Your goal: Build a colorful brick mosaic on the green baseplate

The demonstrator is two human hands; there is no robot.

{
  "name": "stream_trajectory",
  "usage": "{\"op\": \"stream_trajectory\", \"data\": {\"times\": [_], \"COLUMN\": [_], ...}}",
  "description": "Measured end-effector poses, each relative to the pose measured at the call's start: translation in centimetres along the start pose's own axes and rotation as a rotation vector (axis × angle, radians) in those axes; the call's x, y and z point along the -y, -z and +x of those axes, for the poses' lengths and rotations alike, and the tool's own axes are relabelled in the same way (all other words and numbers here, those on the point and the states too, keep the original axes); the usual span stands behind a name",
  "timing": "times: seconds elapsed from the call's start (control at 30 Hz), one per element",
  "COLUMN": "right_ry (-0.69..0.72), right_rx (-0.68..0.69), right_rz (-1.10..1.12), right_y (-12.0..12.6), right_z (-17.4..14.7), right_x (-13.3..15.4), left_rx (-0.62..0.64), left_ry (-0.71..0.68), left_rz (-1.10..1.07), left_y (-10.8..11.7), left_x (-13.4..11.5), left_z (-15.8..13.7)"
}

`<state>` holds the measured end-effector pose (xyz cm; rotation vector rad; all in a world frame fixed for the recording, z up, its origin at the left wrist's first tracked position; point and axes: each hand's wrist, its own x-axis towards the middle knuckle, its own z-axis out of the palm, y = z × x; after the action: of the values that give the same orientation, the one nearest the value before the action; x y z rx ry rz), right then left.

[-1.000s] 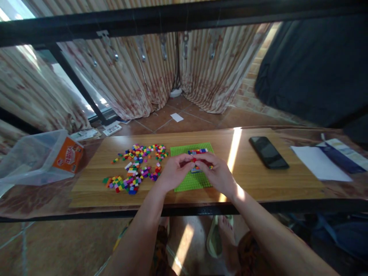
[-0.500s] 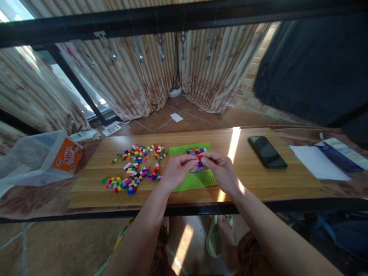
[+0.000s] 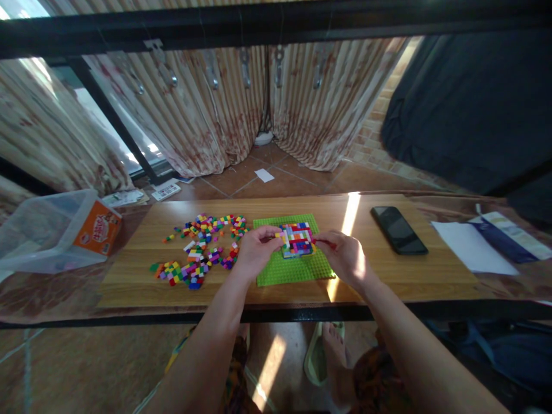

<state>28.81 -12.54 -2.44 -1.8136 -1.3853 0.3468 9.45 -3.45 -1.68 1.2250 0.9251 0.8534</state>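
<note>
A block of many-coloured toy bricks (image 3: 297, 238) is built up on the green baseplate (image 3: 288, 273). At its left edge, my left hand (image 3: 257, 248) has thumb and forefinger closed together. Some yellow shows by those fingertips, but whether it is a held brick or part of the block I cannot tell. My right hand (image 3: 345, 256) is on the other side, pinching a small red brick (image 3: 318, 242) close to the block's right edge. Loose bricks (image 3: 196, 253) in mixed colours lie in clusters left of the baseplate.
A black phone (image 3: 399, 230) lies right of the baseplate on the wooden board (image 3: 241, 293). White paper (image 3: 472, 247) and a blue-and-white packet (image 3: 511, 236) are farther right. At the left stands a clear plastic bin (image 3: 52, 230) with an orange label.
My hands have moved apart from above the block, the left to its left edge, the right to its right. The top of the block now shows between them.
</note>
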Motion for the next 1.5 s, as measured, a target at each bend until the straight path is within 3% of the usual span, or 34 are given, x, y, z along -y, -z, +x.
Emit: {"op": "stream_trajectory", "data": {"times": [0.1,0.33,0.6,0.83,1.2,1.5], "right_ry": [-0.013,-0.164,-0.213,-0.173,-0.339,-0.382], "right_rx": [0.013,0.004,0.0,-0.006,-0.028,-0.027], "right_rz": [-0.111,-0.118,0.002,0.056,0.4,0.426], "right_y": [0.0,-0.4,-0.9,-0.2,-1.6,-2.1], "right_z": [0.1,0.0,0.2,0.3,0.8,0.6], "right_x": [0.6,1.1,1.6,0.6,-0.8,-0.8], "left_rx": [0.004,-0.002,0.022,0.026,0.024,0.038], "left_ry": [0.0,0.001,-0.05,-0.066,-0.046,-0.039], "left_rz": [0.013,0.04,0.101,0.077,0.072,0.046], "left_y": [0.0,0.1,0.2,0.2,-0.1,-0.6], "left_x": [0.1,0.0,0.9,0.7,0.4,0.7], "left_z": [0.1,0.2,0.3,0.2,-0.1,-0.4]}}
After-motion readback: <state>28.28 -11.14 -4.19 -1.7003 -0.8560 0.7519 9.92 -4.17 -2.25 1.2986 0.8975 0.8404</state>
